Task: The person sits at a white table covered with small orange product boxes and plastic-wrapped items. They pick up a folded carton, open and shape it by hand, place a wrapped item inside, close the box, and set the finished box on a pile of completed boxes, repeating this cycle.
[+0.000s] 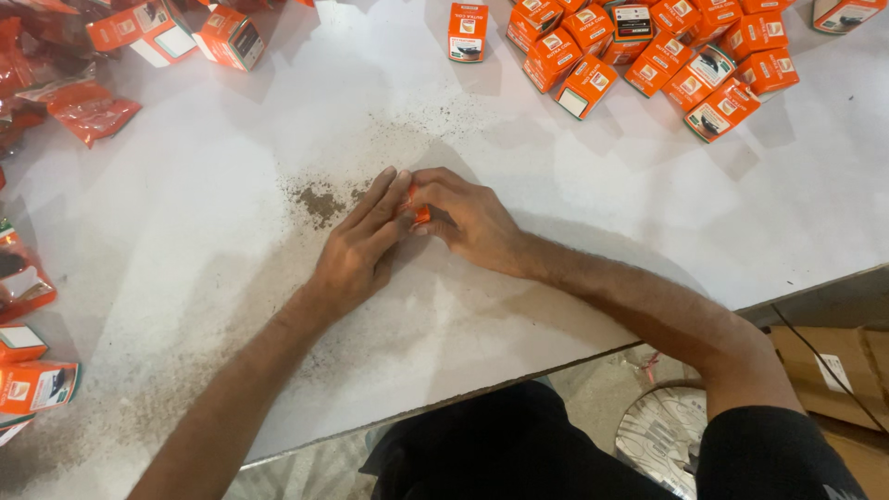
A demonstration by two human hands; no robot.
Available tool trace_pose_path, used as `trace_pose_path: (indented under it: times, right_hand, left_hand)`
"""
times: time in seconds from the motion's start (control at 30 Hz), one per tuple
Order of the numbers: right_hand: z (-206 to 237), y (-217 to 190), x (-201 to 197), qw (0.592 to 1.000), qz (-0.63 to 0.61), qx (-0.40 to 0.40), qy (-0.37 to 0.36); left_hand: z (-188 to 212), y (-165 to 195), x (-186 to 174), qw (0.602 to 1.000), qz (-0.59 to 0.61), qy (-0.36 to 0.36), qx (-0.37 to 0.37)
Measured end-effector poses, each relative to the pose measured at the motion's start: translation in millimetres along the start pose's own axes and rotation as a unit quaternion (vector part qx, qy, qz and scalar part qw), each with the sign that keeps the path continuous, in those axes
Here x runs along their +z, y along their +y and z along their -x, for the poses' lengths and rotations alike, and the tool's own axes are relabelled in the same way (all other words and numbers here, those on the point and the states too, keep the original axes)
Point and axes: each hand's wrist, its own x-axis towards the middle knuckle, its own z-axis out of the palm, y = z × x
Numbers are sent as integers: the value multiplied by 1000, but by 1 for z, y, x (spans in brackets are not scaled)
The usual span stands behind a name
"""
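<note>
A white table (593, 213) fills most of the view, its near edge running slantwise from lower left up to the right. At the far right lies a heap of small orange boxes (648, 56), lying at all angles and touching one another; one orange box (468, 31) stands alone just left of the heap. More orange boxes (185, 32) lie at the far left, with crumpled orange plastic packets (83, 106) near them, and a few more boxes (32, 384) rest along the near left edge. Below the table at the near right, brown cardboard (833, 370) lies on the floor. A patch of dark dust (319, 202) is scattered on the table centre, just left of the hands, with nothing between it and them. The left hand (356, 250) lies palm down, fingers stretched flat and pressed against a small orange piece (419, 213). The right hand (468, 218) has its fingers curled around that piece, pinching it; most of it is hidden by the fingers, well apart from every box.
</note>
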Motion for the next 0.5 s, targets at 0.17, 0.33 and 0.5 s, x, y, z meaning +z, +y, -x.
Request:
trace_pose_path:
  times: [0.17,0.33,0.5]
  right_hand:
    - [3,5,2,992,108,-73,5]
    - [2,9,4,963,209,-166,27]
    - [-34,31,-6,943,259,-202,54]
  left_hand:
    - [-4,5,9,988,-135,-6,78]
    - [-8,13,-3,977,-184,-32,104]
    - [-23,-35,-44,990,-137,35,28]
